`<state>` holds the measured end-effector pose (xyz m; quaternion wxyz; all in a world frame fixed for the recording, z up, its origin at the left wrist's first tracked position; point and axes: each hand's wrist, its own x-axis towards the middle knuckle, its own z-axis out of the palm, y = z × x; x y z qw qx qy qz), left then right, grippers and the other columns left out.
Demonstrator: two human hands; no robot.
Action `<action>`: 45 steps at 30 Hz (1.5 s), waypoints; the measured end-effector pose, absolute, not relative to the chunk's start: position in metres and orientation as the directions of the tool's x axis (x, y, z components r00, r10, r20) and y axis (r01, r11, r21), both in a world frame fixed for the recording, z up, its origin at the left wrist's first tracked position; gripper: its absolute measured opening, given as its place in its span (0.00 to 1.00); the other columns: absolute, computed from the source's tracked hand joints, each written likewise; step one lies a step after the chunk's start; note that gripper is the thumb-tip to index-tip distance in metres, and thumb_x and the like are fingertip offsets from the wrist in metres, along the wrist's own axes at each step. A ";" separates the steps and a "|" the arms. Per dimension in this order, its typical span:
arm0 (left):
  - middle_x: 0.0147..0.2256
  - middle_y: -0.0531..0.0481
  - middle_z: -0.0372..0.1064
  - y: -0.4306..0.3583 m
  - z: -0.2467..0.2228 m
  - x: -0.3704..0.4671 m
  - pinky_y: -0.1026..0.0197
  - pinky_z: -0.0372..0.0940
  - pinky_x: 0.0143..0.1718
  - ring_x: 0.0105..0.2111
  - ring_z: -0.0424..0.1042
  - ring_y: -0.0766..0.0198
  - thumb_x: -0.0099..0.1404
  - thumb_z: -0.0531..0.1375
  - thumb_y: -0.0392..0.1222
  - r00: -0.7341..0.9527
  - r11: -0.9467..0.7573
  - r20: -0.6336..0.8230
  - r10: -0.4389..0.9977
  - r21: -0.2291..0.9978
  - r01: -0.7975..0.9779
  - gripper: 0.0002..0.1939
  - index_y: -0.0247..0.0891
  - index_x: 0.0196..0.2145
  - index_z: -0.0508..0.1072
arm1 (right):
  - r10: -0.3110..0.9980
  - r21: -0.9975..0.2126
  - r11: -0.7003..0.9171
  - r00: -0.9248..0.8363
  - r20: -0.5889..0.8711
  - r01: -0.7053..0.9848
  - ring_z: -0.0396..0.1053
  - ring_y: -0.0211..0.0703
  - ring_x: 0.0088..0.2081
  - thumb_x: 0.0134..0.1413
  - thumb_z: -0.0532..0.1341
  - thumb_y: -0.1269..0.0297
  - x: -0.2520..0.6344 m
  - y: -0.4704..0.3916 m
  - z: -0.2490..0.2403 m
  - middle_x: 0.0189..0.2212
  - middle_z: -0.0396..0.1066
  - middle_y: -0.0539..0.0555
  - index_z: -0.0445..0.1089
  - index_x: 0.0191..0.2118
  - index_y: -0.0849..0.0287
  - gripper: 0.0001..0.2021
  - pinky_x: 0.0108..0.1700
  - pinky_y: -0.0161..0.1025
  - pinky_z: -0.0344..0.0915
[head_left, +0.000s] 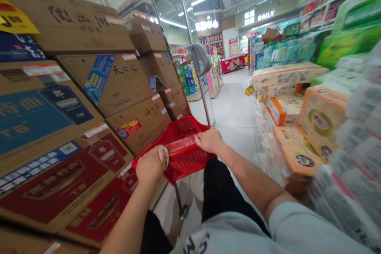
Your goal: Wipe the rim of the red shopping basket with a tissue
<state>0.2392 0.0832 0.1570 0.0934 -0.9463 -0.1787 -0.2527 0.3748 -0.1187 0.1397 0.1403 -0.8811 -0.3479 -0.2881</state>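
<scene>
A red plastic shopping cart [190, 158] with mesh walls stands in front of me, tilted in the view. Its handle bar runs between my hands. My left hand [151, 162] is wrapped round the left end of the bar, with something whitish and crumpled pinched by its thumb, too small to name. Fingers closed, my right hand [210, 139] grips the bar's right end. Below the basket, a metal leg with a wheel touches the floor.
Stacked cardboard boxes [127, 79] rise close on the left, beside the cart. A glass panel with a metal post and grey handle [200, 60] stands just ahead. Packaged tissue piles [297, 147] line the right. A pale tiled aisle [235, 103] leads towards shelves and a red counter.
</scene>
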 end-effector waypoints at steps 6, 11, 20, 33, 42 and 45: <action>0.37 0.41 0.72 0.086 0.157 0.244 0.56 0.59 0.37 0.36 0.71 0.54 0.69 0.37 0.47 0.822 -0.919 0.497 0.279 -0.111 0.379 0.25 0.38 0.47 0.69 | 0.527 -0.042 -0.723 0.590 0.612 0.689 0.72 0.44 0.32 0.63 0.44 0.57 0.376 -0.121 0.140 0.29 0.76 0.57 0.76 0.34 0.58 0.24 0.40 0.41 0.58; 0.39 0.42 0.72 0.086 0.154 0.243 0.57 0.59 0.38 0.39 0.70 0.54 0.69 0.38 0.47 0.810 -0.922 0.532 0.248 -0.128 0.366 0.24 0.40 0.48 0.69 | 0.531 -0.038 -0.722 0.589 0.610 0.690 0.72 0.45 0.32 0.62 0.44 0.57 0.378 -0.121 0.139 0.29 0.76 0.56 0.76 0.34 0.58 0.24 0.40 0.41 0.58; 0.48 0.42 0.69 0.079 0.150 0.245 0.56 0.60 0.44 0.44 0.69 0.54 0.68 0.40 0.46 0.797 -0.952 0.576 0.184 -0.098 0.291 0.23 0.39 0.53 0.65 | 0.539 -0.029 -0.728 0.598 0.593 0.685 0.72 0.44 0.33 0.63 0.44 0.57 0.381 -0.121 0.140 0.30 0.76 0.55 0.75 0.35 0.57 0.23 0.41 0.41 0.57; 0.55 0.47 0.62 0.071 0.161 0.256 0.58 0.62 0.44 0.47 0.68 0.56 0.69 0.41 0.47 0.827 -0.968 0.540 0.157 -0.085 0.238 0.22 0.43 0.55 0.64 | 0.535 -0.033 -0.725 0.592 0.603 0.688 0.72 0.44 0.33 0.62 0.44 0.57 0.384 -0.118 0.139 0.29 0.76 0.56 0.75 0.34 0.58 0.23 0.40 0.40 0.57; 0.45 0.47 0.69 0.063 0.164 0.261 0.59 0.63 0.36 0.36 0.71 0.58 0.69 0.41 0.50 0.869 -0.956 0.455 0.193 -0.114 0.272 0.22 0.43 0.49 0.69 | 0.533 -0.032 -0.724 0.589 0.608 0.689 0.72 0.44 0.33 0.62 0.44 0.57 0.385 -0.121 0.139 0.29 0.76 0.56 0.76 0.34 0.59 0.23 0.40 0.40 0.57; 0.48 0.46 0.67 0.061 0.161 0.261 0.58 0.63 0.38 0.40 0.70 0.56 0.70 0.42 0.48 0.853 -0.950 0.512 0.106 -0.201 0.239 0.21 0.43 0.51 0.67 | 0.533 -0.032 -0.724 0.588 0.608 0.689 0.72 0.44 0.32 0.62 0.44 0.57 0.385 -0.120 0.139 0.29 0.76 0.56 0.76 0.34 0.58 0.23 0.40 0.41 0.57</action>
